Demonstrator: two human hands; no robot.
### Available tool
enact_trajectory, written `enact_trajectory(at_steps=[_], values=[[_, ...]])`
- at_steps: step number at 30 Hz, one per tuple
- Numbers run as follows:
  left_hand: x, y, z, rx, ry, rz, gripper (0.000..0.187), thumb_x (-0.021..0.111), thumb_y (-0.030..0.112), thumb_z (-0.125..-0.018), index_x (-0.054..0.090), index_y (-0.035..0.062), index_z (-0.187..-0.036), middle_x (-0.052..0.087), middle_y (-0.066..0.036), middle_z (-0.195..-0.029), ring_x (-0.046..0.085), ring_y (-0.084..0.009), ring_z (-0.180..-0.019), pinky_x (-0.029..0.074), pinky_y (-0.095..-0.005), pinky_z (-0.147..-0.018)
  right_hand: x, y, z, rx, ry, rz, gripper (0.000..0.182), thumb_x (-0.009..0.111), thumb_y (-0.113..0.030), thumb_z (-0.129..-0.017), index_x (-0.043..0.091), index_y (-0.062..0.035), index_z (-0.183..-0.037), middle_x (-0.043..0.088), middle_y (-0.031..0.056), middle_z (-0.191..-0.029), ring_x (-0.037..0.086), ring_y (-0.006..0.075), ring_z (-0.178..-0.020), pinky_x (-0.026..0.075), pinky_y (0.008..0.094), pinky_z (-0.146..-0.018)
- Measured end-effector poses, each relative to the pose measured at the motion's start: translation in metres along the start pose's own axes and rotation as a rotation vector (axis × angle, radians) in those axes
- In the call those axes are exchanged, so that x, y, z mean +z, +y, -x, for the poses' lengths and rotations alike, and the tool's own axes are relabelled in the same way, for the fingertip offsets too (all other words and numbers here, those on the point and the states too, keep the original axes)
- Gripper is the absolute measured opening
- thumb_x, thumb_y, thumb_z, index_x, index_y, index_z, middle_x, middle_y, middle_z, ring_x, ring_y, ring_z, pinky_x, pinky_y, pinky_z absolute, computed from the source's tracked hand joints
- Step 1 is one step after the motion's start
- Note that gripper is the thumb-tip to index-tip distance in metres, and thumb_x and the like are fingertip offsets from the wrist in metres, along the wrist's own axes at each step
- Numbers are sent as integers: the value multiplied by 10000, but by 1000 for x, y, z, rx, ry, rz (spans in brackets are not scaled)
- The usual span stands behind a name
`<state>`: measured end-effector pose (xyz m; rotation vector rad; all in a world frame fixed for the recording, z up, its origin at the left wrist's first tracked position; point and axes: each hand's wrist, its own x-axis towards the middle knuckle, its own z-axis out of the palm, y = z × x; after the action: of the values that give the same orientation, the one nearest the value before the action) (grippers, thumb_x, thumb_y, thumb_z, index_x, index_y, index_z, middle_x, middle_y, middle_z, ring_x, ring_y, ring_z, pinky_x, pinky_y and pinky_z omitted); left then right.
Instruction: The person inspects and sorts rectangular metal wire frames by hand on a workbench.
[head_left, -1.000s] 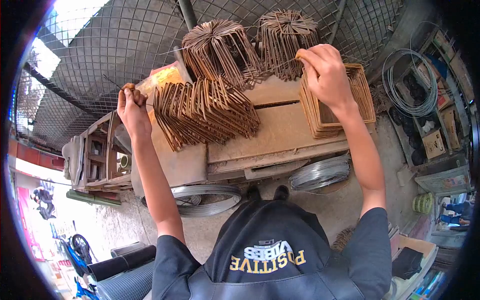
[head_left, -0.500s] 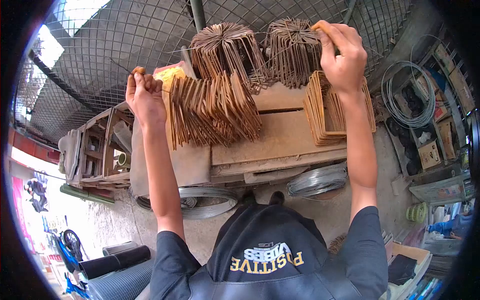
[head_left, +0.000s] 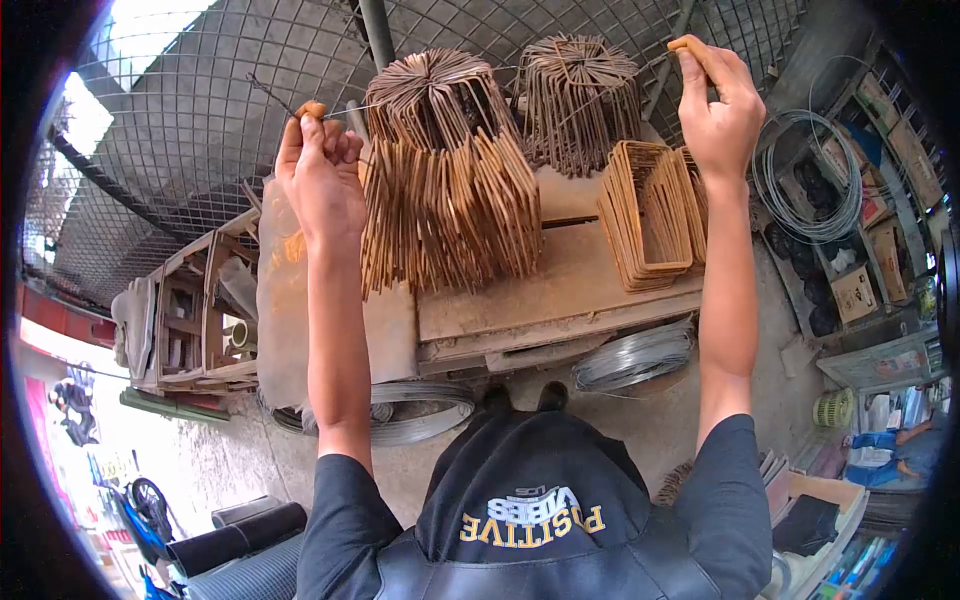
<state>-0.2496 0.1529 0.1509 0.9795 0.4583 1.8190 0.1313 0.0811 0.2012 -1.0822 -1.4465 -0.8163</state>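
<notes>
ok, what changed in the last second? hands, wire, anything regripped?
Both hands moved up in the view. The left hand rose and shifted right toward the stirrup bundles; the right hand rose and moved right, away from the flat stirrup stack. The thin wire between them looks stretched longer. Nothing let go or regripped: both fists pinch the wire ends as before. Bench and wire coils look unchanged.

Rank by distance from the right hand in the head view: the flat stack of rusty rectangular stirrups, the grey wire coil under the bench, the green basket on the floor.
From the right hand:
1. Flat stack of rusty rectangular stirrups, just below it.
2. Grey wire coil, under the bench edge.
3. Green basket, floor, far right.
</notes>
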Motion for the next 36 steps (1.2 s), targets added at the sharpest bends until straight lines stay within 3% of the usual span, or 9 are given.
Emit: enact_trajectory(at_steps=[8, 10, 15, 18, 23, 30, 34, 35, 36], values=[[-7, -22, 15, -52, -40, -38, 130, 548, 131, -1140, 644, 47, -1111, 489, 31, -829, 422, -65, -733, 404, -256, -688, -18, 14, 18, 70, -42, 4, 137, 752, -121, -990, 822, -68, -1094, 778, 101, -986, 739, 258, -903, 576, 361, -822], [-19, -22, 14, -75, -39, -72, 150, 527, 141, -1151, 640, 42, -1159, 425, 49, -801, 371, -58, -702, 406, -255, -689, -25, 14, 28, 147, -91, -36, 142, 739, -115, -997, 817, -53, -1099, 772, 97, -980, 732, 257, -888, 568, 342, -821], [-24, -16, 20, -75, -114, -195, 178, 505, 157, -1156, 636, 45, -1109, 454, 44, -825, 379, -51, -731, 355, -245, -656, -33, 21, 55, 327, -158, -107, 171, 723, -129, -1027, 803, -9, -1121, 763, 78, -970, 686, 169, -861, 530, 295, -811], [-21, -21, 24, -39, -219, -311, 211, 503, 186, -1161, 648, 36, -1131, 472, 51, -846, 386, -44, -741, 355, -236, -657, -26, 19, 73, 637, -113, -425, 207, 704, -141, -1065, 789, 25, -1155, 753, 19, -987, 639, 88, -927, 510, 261, -825], [-14, -30, 31, 7, -183, -502, 240, 536, 241, -1154, 686, 56, -1182, 499, 62, -870, 433, -38, -763, 390, -230, -688, -16, 26, 91, 963, -12, -770, 199, 714, -126, -1062, 787, 23, -1172, 738, 20, -959, 607, 56, -825, 498, 230, -732], [-6, -35, 32, 155, -301, -712, 248, 534, 229, -1150, 625, 46, -1291, 506, 50, -914, 422, -39, -782, 385, -231, -694, -1, 27, 119, 1065, 95, -986, 173, 673, -125, -1084, 764, -1, -1165, 738, 29, -955, 647, 73, -791, 515, 233, -694], [3, -39, 41, 70, -317, -783, 274, 615, 145, -1090, 586, 21, -1333, 537, 22, -907, 486, -76, -818, 434, -252, -740, 1, 24, 148, 1070, -119, -840, 142, 635, -70, -1087, 718, 4, -1176, 751, 67, -1067, 704, 138, -992, 557, 286, -903], [-4, -50, 38, 164, -339, -825, 308, 658, 153, -1065, 586, 31, -1339, 522, 22, -870, 469, -75, -781, 419, -253, -696, 2, 28, 158, 989, -226, -745, 123, 616, -30, -1078, 700, 10, -1158, 750, 73, -1093, 700, 153, -1054, 539, 313, -983], [-3, -49, 40, 79, -362, -926, 326, 643, 136, -1079, 566, 46, -1383, 596, 5, -978, 504, -78, -843, 434, -238, -771, 2, 27, 162, 985, -275, -711, 117, 601, -11, -1074, 697, 4, -1139, 748, 66, -1094, 700, 146, -1044, 536, 308, -976]])
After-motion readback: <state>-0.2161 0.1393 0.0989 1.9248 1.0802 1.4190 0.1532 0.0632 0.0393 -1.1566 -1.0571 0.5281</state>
